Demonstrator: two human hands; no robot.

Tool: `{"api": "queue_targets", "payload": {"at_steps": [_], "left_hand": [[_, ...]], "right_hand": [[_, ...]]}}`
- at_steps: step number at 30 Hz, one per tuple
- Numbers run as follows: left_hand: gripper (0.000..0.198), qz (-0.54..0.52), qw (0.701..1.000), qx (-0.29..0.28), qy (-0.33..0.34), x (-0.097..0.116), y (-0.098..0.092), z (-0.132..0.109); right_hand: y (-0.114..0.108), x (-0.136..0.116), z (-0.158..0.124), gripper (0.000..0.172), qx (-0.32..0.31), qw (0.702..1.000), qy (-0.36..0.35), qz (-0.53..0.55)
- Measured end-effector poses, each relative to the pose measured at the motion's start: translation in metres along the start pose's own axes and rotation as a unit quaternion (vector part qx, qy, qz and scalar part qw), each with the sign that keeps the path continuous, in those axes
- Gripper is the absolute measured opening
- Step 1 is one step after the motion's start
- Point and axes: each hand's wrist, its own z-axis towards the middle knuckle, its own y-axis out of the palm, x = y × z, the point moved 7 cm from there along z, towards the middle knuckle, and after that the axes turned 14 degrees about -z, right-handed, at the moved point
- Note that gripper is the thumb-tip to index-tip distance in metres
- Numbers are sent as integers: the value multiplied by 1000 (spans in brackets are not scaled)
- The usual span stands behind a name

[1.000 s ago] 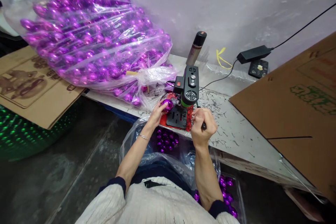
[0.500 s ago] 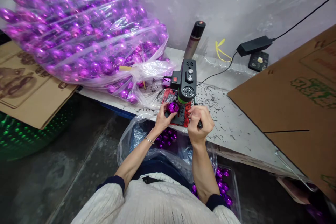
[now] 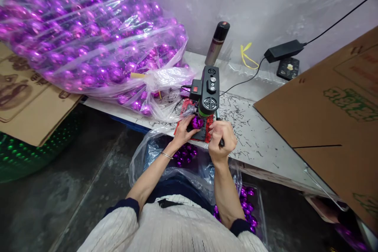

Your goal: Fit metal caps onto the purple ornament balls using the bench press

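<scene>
A shiny purple bauble [image 3: 197, 122] sits in the fingers of my left hand [image 3: 183, 133], right beneath the head of a small black bench drill press [image 3: 210, 86]. My right hand [image 3: 222, 141] is wrapped round the black-knobbed lever [image 3: 221, 143] at the machine's side. The machine has a red switch, vent grilles and a green band low on its head. Its dark base plate [image 3: 199, 135] lies on a red mat [image 3: 210, 123]. Where the drill tip meets the bauble is hidden.
A large clear bag of purple baubles [image 3: 88, 43] fills the left. Behind the machine stands a spray can [image 3: 217, 43]; a power adapter [image 3: 285, 50] lies right of it. Dark shavings litter the white table [image 3: 260, 141]. A cardboard box [image 3: 327, 114] stands right. An open plastic bag [image 3: 138, 157] hangs below.
The bauble has turned a little in my left fingers and sits slightly further right under the machine. My right hand stays on the lever. The whole view has shifted slightly.
</scene>
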Motion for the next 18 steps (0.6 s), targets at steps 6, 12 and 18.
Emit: {"api": "queue_targets", "payload": {"at_steps": [6,12,18], "left_hand": [[63,-18,1000,2,-2,-3,-1,0],[62,-20,1000,5,16,-2,-1,-1],[63,-22,999,16,34,-4,0,-2]], "right_hand": [[10,10,-28,21,19,999,-30,-2],[18,20,-43,21,43,998,-49,6],[25,26,-51,28,61,997,-37,11]]}}
